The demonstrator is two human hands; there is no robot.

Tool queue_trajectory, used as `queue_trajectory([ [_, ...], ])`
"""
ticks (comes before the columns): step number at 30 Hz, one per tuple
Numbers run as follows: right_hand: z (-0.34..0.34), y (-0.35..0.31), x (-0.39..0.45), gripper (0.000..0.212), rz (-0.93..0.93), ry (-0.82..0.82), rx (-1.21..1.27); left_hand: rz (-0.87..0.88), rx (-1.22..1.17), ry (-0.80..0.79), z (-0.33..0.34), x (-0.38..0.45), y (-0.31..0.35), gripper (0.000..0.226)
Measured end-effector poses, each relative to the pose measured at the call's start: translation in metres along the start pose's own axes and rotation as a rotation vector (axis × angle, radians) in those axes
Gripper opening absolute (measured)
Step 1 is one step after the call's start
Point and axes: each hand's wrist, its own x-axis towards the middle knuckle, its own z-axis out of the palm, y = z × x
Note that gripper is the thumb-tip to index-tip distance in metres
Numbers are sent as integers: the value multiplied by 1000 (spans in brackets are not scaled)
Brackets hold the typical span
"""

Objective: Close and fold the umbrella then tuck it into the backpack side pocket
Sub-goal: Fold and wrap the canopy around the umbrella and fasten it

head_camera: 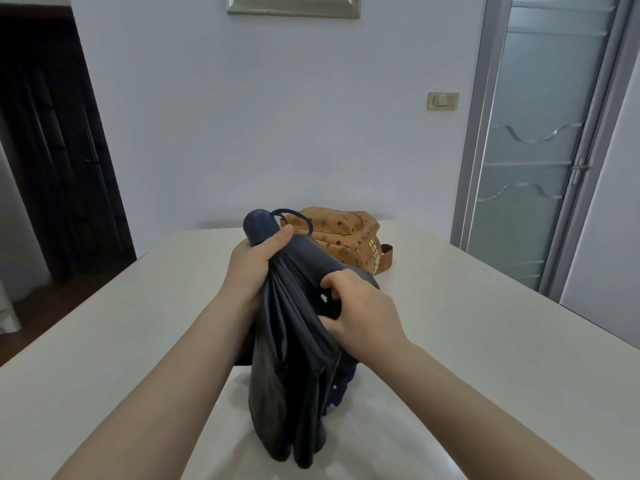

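Observation:
A dark navy umbrella (294,358) is collapsed, its loose canopy folds hanging down toward the table in front of me. Its rounded handle with a wrist loop points up and away. My left hand (252,268) is wrapped around the umbrella just below the handle. My right hand (360,306) pinches the canopy fabric on the right side, fingers dug into the folds. A tan patterned backpack (346,233) with gold studs lies on the table behind the umbrella, partly hidden by it. I cannot make out its side pocket.
The white table (485,323) stretches out on both sides of the umbrella. A frosted glass door stands at the right, a dark doorway at the left, and a plain wall behind the table.

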Motion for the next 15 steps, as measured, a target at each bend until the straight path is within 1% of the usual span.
queue_trajectory([
  [4, 2, 1, -3, 69, -14, -64, 4, -7, 1, 24, 2, -2, 0, 27],
  [6, 6, 1, -3, 76, 7, -143, 8, -9, 5, 23, 5, -4, -1, 32],
  [7, 9, 0, -4, 77, 34, -189, 23, -10, 5, 13, 6, -7, -1, 32],
  [9, 12, 0, -6, 70, 107, -267, 131, -14, -12, -17, 9, -12, -3, 26],
  [12, 12, 4, -5, 57, 179, -397, 420, -9, -32, -55, 12, -19, -3, 21],
  [15, 9, 7, -2, 42, 184, -538, 645, -37, -73, -74, 14, -24, -3, 30],
])
